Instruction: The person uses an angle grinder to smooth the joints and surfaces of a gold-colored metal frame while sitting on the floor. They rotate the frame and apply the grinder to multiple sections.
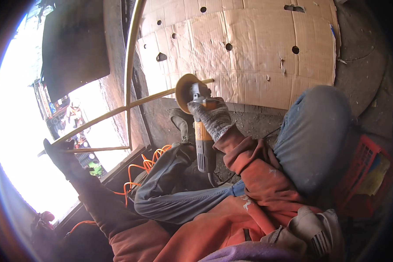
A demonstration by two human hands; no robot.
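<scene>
Holed cardboard wall, glaring daylight opening

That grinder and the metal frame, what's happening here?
A seated person works on a yellowish metal bar frame beside a bright opening. The gloved right hand grips an angle grinder, its disc at the end of one of the frame's bars. The left hand, in a dark glove, holds the frame's lower bar. An orange cable trails along the floor, a holed sheet of cardboard lies ahead, and a red crate stands at the right.

Creased matt cardboard; knitted cloth glove; possibly metal rods.
</scene>
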